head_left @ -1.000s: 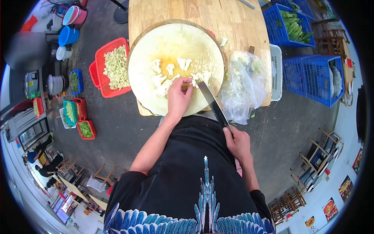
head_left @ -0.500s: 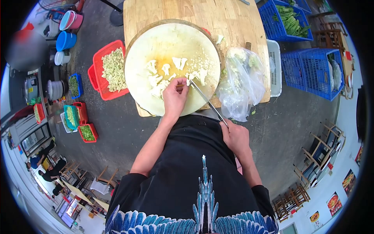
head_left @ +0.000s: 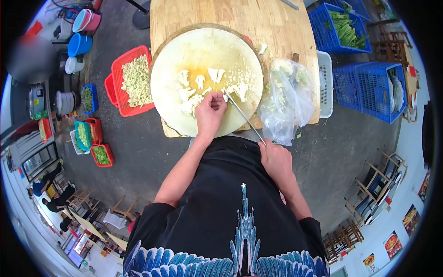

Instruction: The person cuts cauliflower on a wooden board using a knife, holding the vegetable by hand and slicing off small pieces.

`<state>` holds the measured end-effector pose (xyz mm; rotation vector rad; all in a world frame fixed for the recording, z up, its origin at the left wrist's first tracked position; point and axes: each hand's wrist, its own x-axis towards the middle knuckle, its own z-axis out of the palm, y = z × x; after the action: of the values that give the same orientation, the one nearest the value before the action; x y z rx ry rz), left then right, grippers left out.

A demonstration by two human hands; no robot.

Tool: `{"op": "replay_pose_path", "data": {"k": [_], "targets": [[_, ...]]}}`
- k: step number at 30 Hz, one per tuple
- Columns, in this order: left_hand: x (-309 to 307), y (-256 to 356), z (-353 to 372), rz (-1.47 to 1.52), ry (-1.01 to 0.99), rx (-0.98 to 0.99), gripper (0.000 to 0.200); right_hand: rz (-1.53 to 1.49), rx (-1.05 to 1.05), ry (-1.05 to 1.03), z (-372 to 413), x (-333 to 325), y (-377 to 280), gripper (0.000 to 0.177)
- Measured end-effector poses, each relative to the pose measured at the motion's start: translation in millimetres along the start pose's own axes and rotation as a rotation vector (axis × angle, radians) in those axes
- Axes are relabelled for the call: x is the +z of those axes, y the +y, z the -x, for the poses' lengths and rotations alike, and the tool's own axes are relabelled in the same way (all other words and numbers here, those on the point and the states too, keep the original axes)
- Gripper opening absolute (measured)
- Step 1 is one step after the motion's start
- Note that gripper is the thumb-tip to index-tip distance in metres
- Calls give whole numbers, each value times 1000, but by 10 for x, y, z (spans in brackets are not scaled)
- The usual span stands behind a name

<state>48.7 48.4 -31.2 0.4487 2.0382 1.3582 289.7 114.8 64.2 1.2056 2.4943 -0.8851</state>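
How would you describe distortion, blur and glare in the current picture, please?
Head view: strong fisheye bending, with black corners and posters tilted near the rim; head view: a round grey patch at left is heavily blurred; head view: the board is brightly lit, and the bag shows whitish highlights; head view: the knife reads as a thin streak.

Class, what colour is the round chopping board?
The chopping board is pale cream with a yellowish patch, best seen in the head view.
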Motion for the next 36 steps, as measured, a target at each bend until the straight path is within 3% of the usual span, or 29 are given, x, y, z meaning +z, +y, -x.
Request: {"op": "replay_pose_path", "data": {"k": [6, 9, 15, 19, 23, 29, 32, 36], "targets": [[22, 57, -27, 70, 61, 63, 27, -131, 60, -29, 72, -27, 111, 34], [1, 197, -59, -93, -24, 111, 28, -204, 70, 18, 25, -63, 71, 35], [-125, 413, -193, 27, 45, 180, 24, -245, 128, 16, 76, -192, 80, 33], [-262, 614, -511, -226, 51, 264, 35, -321, 128, 73, 153, -169, 90, 36], [-307, 544, -786, -730, -42, 471, 34, -233, -17, 51, 71, -160, 70, 33], [-387, 560, -794, -287, -159, 142, 30, -212, 34, 91, -49, -49, 47, 29], [-415, 505, -664, -125, -113, 64, 30, -244, 73, 107, 8, -62, 71, 30], [-409, 312, -552, -178, -143, 111, 28, -325, 70, 72, 60, -75, 42, 30]]}}
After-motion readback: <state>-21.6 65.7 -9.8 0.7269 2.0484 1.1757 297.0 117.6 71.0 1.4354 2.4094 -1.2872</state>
